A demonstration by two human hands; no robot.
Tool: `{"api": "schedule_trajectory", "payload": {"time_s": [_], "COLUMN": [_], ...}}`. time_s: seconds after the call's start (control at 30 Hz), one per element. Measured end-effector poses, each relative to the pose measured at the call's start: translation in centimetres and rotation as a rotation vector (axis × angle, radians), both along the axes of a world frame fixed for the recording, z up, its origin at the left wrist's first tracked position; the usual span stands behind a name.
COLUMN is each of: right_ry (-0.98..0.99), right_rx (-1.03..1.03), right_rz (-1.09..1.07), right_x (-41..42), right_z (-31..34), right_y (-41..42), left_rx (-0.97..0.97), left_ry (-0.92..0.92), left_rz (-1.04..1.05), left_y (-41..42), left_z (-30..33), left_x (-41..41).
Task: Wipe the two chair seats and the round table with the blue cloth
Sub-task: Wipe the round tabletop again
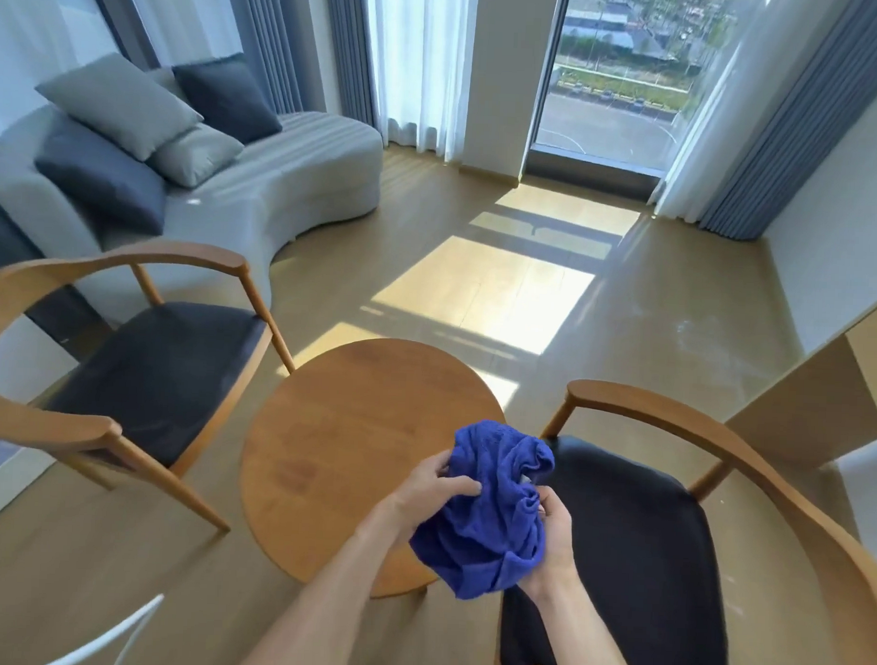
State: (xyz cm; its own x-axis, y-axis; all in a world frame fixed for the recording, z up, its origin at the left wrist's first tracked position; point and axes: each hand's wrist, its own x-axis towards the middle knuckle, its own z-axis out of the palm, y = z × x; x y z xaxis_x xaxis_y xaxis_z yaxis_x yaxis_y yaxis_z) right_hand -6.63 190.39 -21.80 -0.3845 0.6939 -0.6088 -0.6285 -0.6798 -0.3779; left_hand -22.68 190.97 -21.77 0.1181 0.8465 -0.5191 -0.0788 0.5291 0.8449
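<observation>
A crumpled blue cloth (490,508) hangs in the air over the right edge of the round wooden table (338,443). My left hand (428,486) grips its left side and my right hand (553,540) grips it from the right and below. One wooden armchair with a dark seat (161,377) stands left of the table. The other chair's dark seat (633,548) lies right of the table, just beside my hands.
A grey sofa (283,177) with several cushions stands at the back left. A light wooden desk (832,386) juts in at the right. Curtains frame a tall window (614,74) ahead, and sunlight falls on the wooden floor (487,294). A white rod (113,634) shows at the bottom left.
</observation>
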Motion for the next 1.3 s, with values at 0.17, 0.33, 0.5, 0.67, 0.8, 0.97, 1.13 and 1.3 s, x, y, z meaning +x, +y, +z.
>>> {"api": "schedule_trajectory", "payload": {"time_s": [0.17,0.33,0.5,0.67,0.8,0.97,1.13,1.3], "right_ry": [-0.102,-0.348,-0.258,-0.241,-0.352,-0.541,-0.598,-0.433], "right_rx": [0.140,0.356,0.410,0.472,0.600,0.781,0.783,0.655], "right_rz": [0.094,0.246,0.187,0.193,0.243,0.292,0.218,0.107], "right_x": [-2.0,-3.5,-3.9,-4.7,-5.2,-6.2,-6.8,-7.2], "right_z": [1.9,3.6,4.8,5.8,7.4,9.9,11.8,12.6], "right_y": [1.7,2.5,2.9,3.6,4.7,5.9,7.2,7.4], "left_rx": [0.101,0.082,0.107,0.120,0.178,0.319,0.395,0.322], "left_ry": [0.002,-0.074,-0.052,-0.081,-0.006,-0.027,0.014,-0.056], "left_rz": [0.177,0.248,0.281,0.185,0.116,0.302,0.398,0.272], "left_y": [0.6,0.3,0.0,0.1,0.9,1.8,2.8,2.8], "left_z": [3.3,5.5,6.1,6.8,8.8,9.9,11.2,12.8], "left_x": [-2.9,-5.5,-9.0,-11.1,-10.9,-10.3,-10.4,-11.3]}}
